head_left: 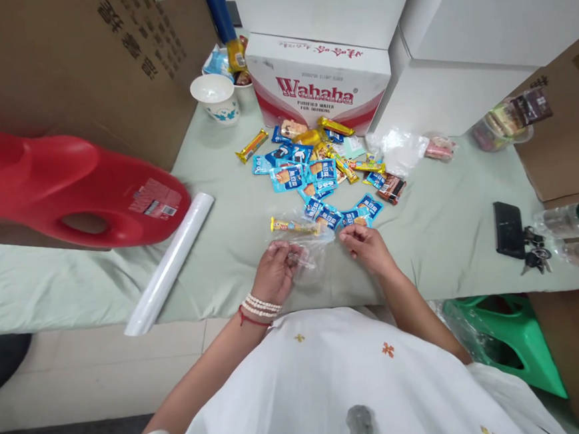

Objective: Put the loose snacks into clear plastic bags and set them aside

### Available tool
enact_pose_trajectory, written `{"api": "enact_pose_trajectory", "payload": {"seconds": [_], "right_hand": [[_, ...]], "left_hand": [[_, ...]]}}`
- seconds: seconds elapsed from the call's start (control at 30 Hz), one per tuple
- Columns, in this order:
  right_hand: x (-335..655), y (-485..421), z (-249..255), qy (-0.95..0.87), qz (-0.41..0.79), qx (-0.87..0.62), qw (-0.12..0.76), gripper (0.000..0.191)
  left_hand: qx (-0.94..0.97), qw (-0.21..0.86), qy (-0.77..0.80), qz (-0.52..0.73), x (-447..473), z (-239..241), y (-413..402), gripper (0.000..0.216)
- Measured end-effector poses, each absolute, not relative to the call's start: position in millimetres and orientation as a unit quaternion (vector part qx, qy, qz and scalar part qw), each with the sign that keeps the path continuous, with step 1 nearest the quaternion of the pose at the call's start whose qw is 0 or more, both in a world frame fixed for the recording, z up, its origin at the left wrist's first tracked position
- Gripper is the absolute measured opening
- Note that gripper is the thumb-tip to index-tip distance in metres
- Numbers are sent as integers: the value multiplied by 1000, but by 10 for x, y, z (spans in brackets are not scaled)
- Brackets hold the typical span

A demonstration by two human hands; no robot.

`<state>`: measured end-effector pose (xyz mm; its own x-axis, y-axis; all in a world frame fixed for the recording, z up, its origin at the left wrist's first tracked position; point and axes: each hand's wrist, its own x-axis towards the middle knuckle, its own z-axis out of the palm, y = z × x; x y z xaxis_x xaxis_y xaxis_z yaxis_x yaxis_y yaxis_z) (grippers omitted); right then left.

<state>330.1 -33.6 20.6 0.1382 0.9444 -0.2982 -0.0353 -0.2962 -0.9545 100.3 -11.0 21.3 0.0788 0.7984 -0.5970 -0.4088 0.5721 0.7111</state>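
My left hand [274, 270] is closed on the edge of a clear plastic bag [319, 251]. A yellow-wrapped snack stick [290, 226] lies at the far side of the bag, partly under or inside the film; I cannot tell which. To the right of the bag, my right hand [369, 249] has its fingertips pressed together; whatever they pinch, if anything, is too small to make out. Just beyond both hands lie several small blue snack packets [327, 216]. Farther back is a loose heap of more blue packets [287, 178] and yellow-wrapped sticks [341, 166].
A white Wahaha carton [318, 74] stands behind the snacks, with crumpled clear plastic bags [404, 149] near its right corner. Paper cups [216, 101] are at back left. A red jug [81, 186] and white roll [170, 263] lie left; a black wallet [508, 230] and keys [537, 258] right.
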Motion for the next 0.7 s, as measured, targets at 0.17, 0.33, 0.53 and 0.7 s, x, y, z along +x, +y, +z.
{"api": "enact_pose_trajectory", "payload": {"seconds": [0.17, 0.33, 0.53, 0.7], "right_hand": [[3465, -391, 330, -308, 525, -613, 503, 43], [3063, -504, 376, -350, 600, -567, 444, 48], [2786, -464, 194, -362, 526, -594, 489, 36], [3029, -461, 154, -294, 586, -592, 469, 39]], "left_hand": [[182, 642, 570, 478, 990, 163, -66, 25], [297, 568, 588, 493, 1144, 163, -185, 25], [254, 600, 578, 491, 1213, 229, -229, 30], [159, 617, 584, 503, 1054, 267, -58, 28]]}}
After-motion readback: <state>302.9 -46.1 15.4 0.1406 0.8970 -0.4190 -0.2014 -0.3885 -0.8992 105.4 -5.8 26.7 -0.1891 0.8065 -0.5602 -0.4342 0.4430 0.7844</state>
